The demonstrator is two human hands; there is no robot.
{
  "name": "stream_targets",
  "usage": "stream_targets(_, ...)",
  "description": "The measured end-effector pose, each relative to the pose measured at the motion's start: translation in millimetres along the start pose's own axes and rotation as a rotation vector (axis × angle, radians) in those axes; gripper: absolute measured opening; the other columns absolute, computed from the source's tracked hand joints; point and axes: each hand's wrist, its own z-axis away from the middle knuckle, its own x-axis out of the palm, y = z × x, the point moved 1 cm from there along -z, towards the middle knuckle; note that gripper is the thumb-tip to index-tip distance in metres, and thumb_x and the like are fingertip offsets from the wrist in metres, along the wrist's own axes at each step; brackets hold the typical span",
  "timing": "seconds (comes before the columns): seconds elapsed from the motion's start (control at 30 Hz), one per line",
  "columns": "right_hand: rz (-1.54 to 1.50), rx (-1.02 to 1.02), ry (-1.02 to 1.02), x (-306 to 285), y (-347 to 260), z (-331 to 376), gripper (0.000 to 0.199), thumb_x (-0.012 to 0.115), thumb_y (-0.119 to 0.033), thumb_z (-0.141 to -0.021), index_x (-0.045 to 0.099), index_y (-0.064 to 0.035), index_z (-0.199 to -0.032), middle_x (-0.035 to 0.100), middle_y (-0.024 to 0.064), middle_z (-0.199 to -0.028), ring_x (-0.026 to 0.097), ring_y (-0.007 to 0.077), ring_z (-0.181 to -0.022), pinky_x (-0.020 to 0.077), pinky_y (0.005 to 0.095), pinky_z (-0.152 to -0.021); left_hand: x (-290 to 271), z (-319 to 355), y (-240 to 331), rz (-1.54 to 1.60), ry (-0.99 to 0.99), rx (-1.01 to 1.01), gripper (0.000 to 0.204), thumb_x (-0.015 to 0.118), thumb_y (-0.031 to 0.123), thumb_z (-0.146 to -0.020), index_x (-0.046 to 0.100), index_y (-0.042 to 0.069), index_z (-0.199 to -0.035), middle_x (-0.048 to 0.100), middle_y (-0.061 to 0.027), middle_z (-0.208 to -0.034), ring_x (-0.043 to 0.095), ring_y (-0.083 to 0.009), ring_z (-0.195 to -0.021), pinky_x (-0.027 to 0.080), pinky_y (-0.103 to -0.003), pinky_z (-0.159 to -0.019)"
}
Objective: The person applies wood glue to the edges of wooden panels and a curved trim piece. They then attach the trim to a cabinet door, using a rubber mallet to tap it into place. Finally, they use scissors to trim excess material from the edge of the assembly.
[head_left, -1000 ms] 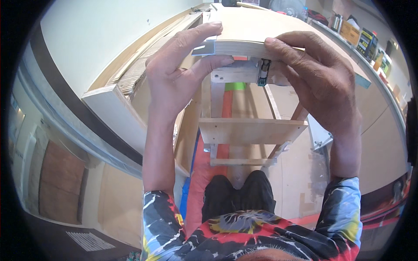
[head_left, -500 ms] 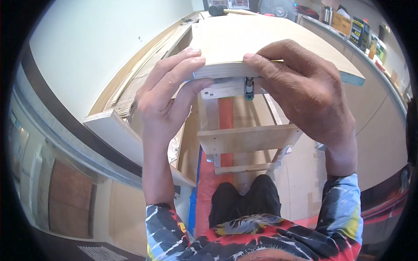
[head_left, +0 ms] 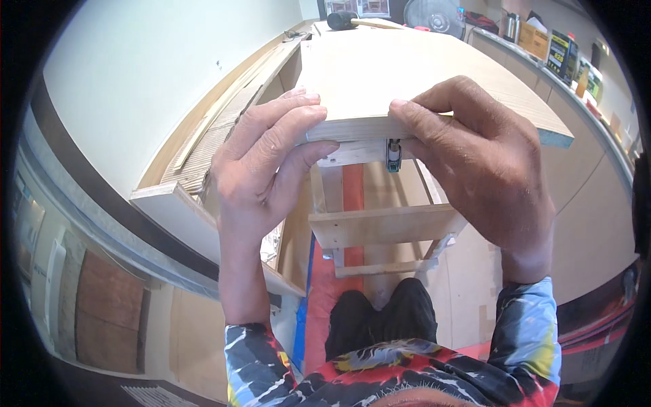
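Observation:
A pale wooden board [head_left: 407, 68] lies on a wooden frame, its near edge facing me. My left hand [head_left: 261, 156] grips the left end of that edge, fingers on top and thumb beneath. At the edge's right part my right hand [head_left: 481, 152] is closed, with thumb and index finger pressed at the top rim; its other fingers curl out of sight. A small metal and dark green fitting [head_left: 393, 156], its kind unclear, hangs just under the edge between my hands. Lower down, a wooden crosspiece [head_left: 386, 227] joins the frame.
A black-headed mallet [head_left: 342, 20] lies at the board's far end. Along the left wall runs a long wooden box [head_left: 178, 197] with corrugated sheet inside. The counter [head_left: 542, 64] on the right carries bottles and boxes. Red sheeting [head_left: 322, 298] covers part of the floor.
Board edge and both hands appear slightly lower in view, along with the surroundings. Both hands keep their grip, shifted a little to the right along the edge.

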Motion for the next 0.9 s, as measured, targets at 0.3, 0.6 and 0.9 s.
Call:
stream_targets(0.3, 0.051, -0.015, 0.000, 5.3, -3.5, -7.0, 0.031, 0.080, 0.002, -0.072, 0.072, -0.0013, -0.101, 0.066, 0.0093, -0.086, 0.072, 0.0214, -0.073, 0.0609, 0.0309, -0.059, 0.3, -0.1, -4.1, 0.015, -0.007, 0.001, 0.037, 0.083, 0.005, -0.071, 0.072, 0.002, -0.106, 0.070, -0.0149, -0.104, 0.070, -0.0304, -0.099, 0.060, -0.037, -0.081)
stream_targets(0.6, 0.024, -0.053, 0.018, 6.9, -2.8, -9.7, 0.031, 0.079, 0.001, -0.071, 0.071, 0.0008, -0.101, 0.065, 0.0101, -0.080, 0.069, 0.0199, -0.068, 0.0581, 0.0299, -0.056, -2.5, -1.0, -7.4, 0.010, -0.017, 0.029, 0.036, 0.084, 0.008, -0.071, 0.072, 0.001, -0.104, 0.071, -0.0147, -0.103, 0.071, -0.0293, -0.098, 0.060, -0.038, -0.085)
stream_targets(0.9, -0.019, -0.061, 0.058, 6.6, -0.2, -10.0, 0.030, 0.077, 0.001, -0.075, 0.071, 0.0001, -0.105, 0.065, 0.0117, -0.078, 0.070, 0.0204, -0.067, 0.0571, 0.0296, -0.052, -12.6, -9.3, -1.3, 0.104, -0.153, -0.051, 0.060, 0.095, 0.024, -0.059, 0.071, 0.003, -0.110, 0.069, -0.0125, -0.113, 0.068, -0.0296, -0.107, 0.056, -0.041, -0.094)
